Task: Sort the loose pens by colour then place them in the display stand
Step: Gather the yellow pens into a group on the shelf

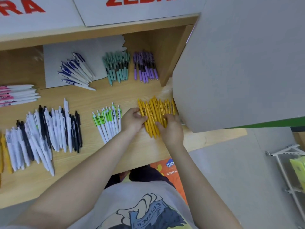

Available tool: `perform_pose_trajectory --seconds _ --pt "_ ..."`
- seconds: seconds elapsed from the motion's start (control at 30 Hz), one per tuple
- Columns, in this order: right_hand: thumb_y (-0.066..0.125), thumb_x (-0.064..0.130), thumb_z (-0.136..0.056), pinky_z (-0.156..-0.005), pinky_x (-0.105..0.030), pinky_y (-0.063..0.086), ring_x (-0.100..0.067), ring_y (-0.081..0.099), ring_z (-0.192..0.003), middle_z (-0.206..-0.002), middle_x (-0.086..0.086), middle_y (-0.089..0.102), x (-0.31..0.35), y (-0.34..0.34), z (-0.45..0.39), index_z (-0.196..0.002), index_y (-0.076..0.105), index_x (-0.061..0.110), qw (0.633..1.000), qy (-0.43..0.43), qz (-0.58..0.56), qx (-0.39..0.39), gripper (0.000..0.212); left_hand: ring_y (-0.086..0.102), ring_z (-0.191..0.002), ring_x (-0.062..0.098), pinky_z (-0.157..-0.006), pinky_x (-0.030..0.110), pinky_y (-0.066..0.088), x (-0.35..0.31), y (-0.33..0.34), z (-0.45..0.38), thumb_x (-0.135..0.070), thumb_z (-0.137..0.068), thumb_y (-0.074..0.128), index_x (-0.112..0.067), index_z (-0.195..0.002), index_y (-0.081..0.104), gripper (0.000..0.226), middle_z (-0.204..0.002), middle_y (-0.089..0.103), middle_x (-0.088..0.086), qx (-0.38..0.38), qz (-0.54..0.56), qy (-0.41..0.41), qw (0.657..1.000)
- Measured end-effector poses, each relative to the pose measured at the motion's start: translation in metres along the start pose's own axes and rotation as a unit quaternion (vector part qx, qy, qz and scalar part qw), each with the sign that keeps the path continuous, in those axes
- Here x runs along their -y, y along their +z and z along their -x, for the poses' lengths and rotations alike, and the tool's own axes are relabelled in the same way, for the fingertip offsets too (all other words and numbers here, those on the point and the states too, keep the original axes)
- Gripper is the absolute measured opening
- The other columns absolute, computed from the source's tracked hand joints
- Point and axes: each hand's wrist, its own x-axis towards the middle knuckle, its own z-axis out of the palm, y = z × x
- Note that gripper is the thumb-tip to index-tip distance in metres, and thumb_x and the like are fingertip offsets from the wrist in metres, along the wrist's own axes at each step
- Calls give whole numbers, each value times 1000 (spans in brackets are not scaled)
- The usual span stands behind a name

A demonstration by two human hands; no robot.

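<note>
Yellow pens [154, 113] lie bunched on the wooden shelf [132, 151], gripped between the curled left hand [132, 120] and right hand [171, 128], green-clipped pens [108, 121] just left.

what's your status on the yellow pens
Left hand and right hand both gripping the yellow pens bundle on the counter. Grey panel overhangs the pile's right edge.

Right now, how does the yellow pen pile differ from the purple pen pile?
The yellow pens lie near the desk's front edge, gathered between the left hand and right hand; the purple pens lie farther back by the wooden divider, untouched. The purple pens have dark midsections; the yellow ones look solid-coloured. Both piles are single-colour, lying roughly parallel.
</note>
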Motion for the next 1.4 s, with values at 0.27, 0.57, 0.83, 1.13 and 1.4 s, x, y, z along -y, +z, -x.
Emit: perform_pose_trajectory --seconds 0.27,0.57,0.83,1.13,1.4 --pt "53 65 -88 -122 -44 15 -25 13 -150 -162 -12 17 -10 5 -5 -156 15 14 997 -54 -48 34 93 71 -83 31 -65 45 63 14 -4 1 -14 -83 81 -20 -143 48 69 -100 65 23 3 -54 48 997" --pt "60 61 -87 -123 -43 13 -20 5 -152 -165 -7 12 -16 19 -6 -157 16 15 993 -56 -89 58 94 71 -82 35 -69 45 62 24 -16 -4 -13 -81 83 -26 -151 38 84 -97 66 22 7 -51 72 996" --pt "59 52 -92 -123 -41 14 -20 8 -152 -164 -10 14 -22 19 -6 -156 18 10 994 -87 -45 47 88 72 -83 34 -62 30 62 21 -20 -5 -7 -83 80 -26 -152 38 83 -102 65 24 50 -48 78 995" --pt "54 49 -96 -122 -48 15 -28 8 -152 -164 -11 12 -20 24 -5 -156 24 17 994 -97 -22 38 73 71 -79 26 -79 43 62 26 -25 -4 -9 -86 77 -17 -148 45 70 -98 68 13 56 -62 81 993" --pt "51 51 -97 -122 -48 14 -25 5 -152 -165 -8 10 -20 21 -5 -156 22 22 994 -93 -13 47 72 71 -91 26 -85 48 59 29 -28 -6 -17 -84 80 -24 -145 48 69 -96 69 8 58 -91 96 990"
